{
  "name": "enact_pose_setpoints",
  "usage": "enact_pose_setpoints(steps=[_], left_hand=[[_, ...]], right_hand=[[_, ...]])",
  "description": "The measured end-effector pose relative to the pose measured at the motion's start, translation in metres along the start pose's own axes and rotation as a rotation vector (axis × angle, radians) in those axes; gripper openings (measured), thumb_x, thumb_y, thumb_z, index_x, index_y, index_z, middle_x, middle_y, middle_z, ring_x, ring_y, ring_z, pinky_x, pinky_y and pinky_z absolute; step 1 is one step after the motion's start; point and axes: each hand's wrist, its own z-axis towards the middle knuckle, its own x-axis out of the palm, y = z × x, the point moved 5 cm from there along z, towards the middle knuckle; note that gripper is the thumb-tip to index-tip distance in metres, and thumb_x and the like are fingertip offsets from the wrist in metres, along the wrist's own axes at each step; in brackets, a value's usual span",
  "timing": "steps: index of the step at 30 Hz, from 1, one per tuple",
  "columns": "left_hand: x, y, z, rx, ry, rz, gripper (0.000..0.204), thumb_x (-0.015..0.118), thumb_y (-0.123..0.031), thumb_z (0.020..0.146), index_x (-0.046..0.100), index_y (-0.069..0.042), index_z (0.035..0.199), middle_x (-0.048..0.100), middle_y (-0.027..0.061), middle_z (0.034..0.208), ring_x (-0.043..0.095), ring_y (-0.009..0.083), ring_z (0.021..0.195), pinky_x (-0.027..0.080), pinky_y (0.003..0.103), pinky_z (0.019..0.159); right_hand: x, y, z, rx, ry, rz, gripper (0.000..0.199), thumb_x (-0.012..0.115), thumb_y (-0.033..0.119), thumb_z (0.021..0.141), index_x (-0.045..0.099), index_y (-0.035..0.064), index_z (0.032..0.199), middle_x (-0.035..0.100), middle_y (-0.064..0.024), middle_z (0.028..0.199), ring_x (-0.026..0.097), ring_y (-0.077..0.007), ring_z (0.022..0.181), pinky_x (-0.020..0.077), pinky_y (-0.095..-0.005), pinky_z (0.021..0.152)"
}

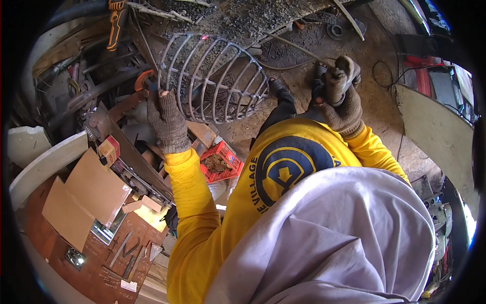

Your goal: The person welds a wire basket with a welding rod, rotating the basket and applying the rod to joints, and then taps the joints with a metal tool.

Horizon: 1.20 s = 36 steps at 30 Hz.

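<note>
A basket-shaped cage of bent metal rods (pixel 203 81) lies tilted ahead of me, with a small red-glowing spot on its far rim. My left hand (pixel 169 121), in a knitted brown glove, is at the cage's near-left end; its fingers close at the rim, partly hidden. An orange clamp-like piece (pixel 144 80) is just beyond those fingers. Off to the right, my right hand (pixel 345 114), also gloved, is closed round a bulky grey-brown welding electrode holder (pixel 341 76). A thin rod (pixel 296 46) runs from the holder toward the cage's far side, its tip apart from it.
Dark grit covers the far worktop (pixel 230 20), where an orange-and-black handled tool (pixel 116 28) lies at the left. Scrap metal crowds the left side. Below are a red crate (pixel 221 162), cardboard (pixel 83 197) and a brown board with tools (pixel 114 273). A cable (pixel 382 76) trails over the floor.
</note>
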Motion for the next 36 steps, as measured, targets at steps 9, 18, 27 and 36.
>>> enact_pose_setpoints(steps=[9, 18, 27, 36], left_hand=[[0.009, -0.011, -0.001, -0.144, 0.075, 0.045, 0.04, 0.058, -0.027, 0.098, 0.059, 0.008, 0.116, 0.065, 0.0174, 0.107, 0.06, 0.0229, 0.096, 0.045, 0.035, 0.09], [0.007, -0.034, -0.003, -0.137, 0.059, 0.254, 0.043, 0.059, -0.03, 0.097, 0.059, 0.008, 0.117, 0.066, 0.0189, 0.106, 0.062, 0.0257, 0.095, 0.046, 0.037, 0.089], [0.006, -0.031, -0.002, -0.109, 0.081, 0.218, 0.043, 0.058, -0.032, 0.097, 0.059, 0.008, 0.116, 0.066, 0.0205, 0.104, 0.062, 0.0277, 0.095, 0.046, 0.038, 0.089], [0.005, -0.03, -0.001, -0.097, 0.089, 0.229, 0.042, 0.057, -0.032, 0.097, 0.06, 0.007, 0.114, 0.066, 0.0202, 0.103, 0.063, 0.028, 0.095, 0.047, 0.039, 0.088]], right_hand=[[0.014, 0.008, 0.0, -0.235, 0.05, -0.266, 0.048, 0.07, 0.013, 0.078, 0.062, 0.0165, 0.125, 0.062, -0.0131, 0.121, 0.06, -0.0358, 0.107, 0.0447, -0.0421, 0.095], [0.022, 0.006, 0.009, -0.13, 0.044, -0.214, 0.052, 0.079, 0.023, 0.07, 0.062, 0.0056, 0.116, 0.065, -0.0187, 0.113, 0.063, -0.0388, 0.103, 0.0501, -0.0427, 0.092], [0.032, -0.005, 0.012, -0.22, 0.039, -0.247, 0.054, 0.08, 0.025, 0.071, 0.06, 0.005, 0.118, 0.064, -0.0191, 0.112, 0.063, -0.0395, 0.102, 0.0516, -0.0424, 0.089], [0.029, 0.006, 0.014, -0.157, 0.034, -0.203, 0.052, 0.08, 0.024, 0.071, 0.061, 0.0057, 0.116, 0.065, -0.018, 0.109, 0.065, -0.0387, 0.099, 0.053, -0.0418, 0.086]])
